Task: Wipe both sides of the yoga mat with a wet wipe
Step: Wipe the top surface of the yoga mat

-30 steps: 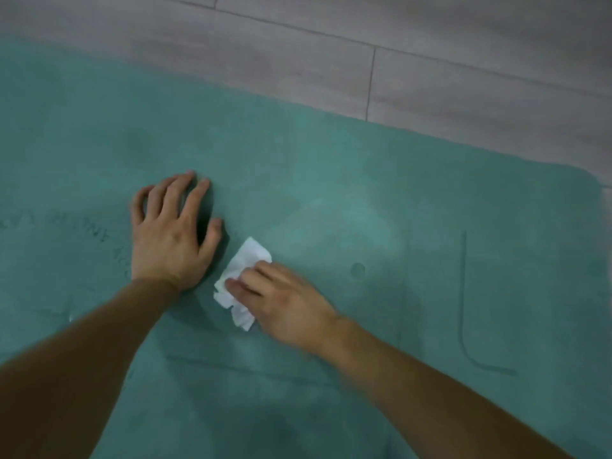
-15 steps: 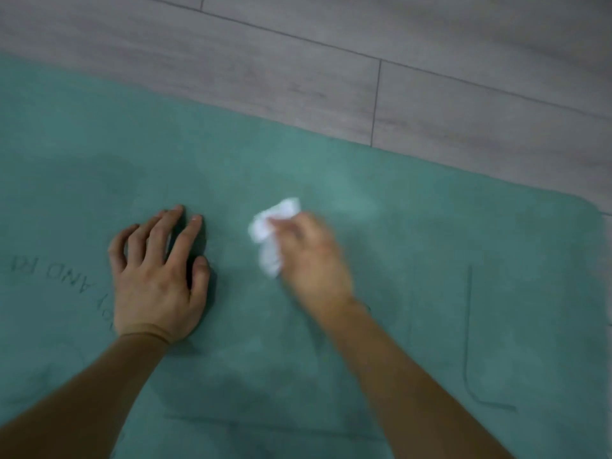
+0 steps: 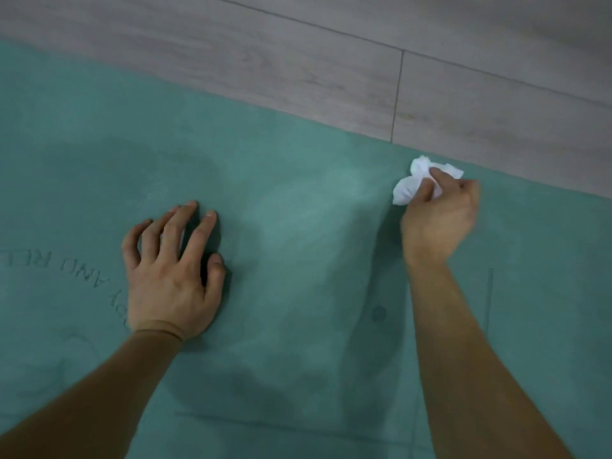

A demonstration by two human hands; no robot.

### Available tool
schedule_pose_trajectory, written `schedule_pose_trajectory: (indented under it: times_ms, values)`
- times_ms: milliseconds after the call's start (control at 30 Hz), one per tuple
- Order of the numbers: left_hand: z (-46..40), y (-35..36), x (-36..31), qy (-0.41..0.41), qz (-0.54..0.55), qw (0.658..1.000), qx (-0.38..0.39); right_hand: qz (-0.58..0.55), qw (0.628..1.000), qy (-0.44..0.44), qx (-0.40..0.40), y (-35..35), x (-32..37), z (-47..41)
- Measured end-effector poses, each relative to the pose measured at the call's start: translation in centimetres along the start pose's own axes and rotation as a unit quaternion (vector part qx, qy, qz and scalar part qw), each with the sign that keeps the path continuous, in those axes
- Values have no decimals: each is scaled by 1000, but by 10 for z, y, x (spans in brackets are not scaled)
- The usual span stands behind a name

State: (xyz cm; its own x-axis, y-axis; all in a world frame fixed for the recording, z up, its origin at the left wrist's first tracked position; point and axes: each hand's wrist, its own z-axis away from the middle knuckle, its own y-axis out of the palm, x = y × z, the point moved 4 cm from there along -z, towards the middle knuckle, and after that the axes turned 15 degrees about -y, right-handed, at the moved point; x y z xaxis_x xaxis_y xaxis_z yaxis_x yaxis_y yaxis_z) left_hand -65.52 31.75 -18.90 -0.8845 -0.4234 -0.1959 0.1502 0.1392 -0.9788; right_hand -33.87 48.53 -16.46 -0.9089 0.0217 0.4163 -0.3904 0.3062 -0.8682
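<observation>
Head view: since 0.5 s ago the right hand [image 3: 438, 217] has swept the crumpled wet wipe [image 3: 418, 182] rightward to the teal yoga mat's [image 3: 298, 200] far edge, pinching it in curled fingers. Left hand [image 3: 172, 273] stays flat, fingers spread, pressing the mat. 2 hands, 1 wipe, 1 mat on the grey plank floor [image 3: 331, 61].
</observation>
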Motion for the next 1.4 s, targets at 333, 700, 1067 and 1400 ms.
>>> schedule_pose_trajectory:
  times_ms: [333, 700, 1067, 1400]
  values:
    - [1, -1, 0, 5, -1, 1000, 7, -76, 955, -286, 32, 67, 118, -12]
    - [0, 0, 1, 1, 6, 1000, 3, -136, 926, -347, 67, 90, 172, 15]
    - [1, -2, 1, 9, 6, 1000, -8, -123, 930, -326, 112, 100, 193, 15]
    - [1, -1, 1, 12, 16, 1000, -11, -113, 977, -179, 31, 56, 100, 42]
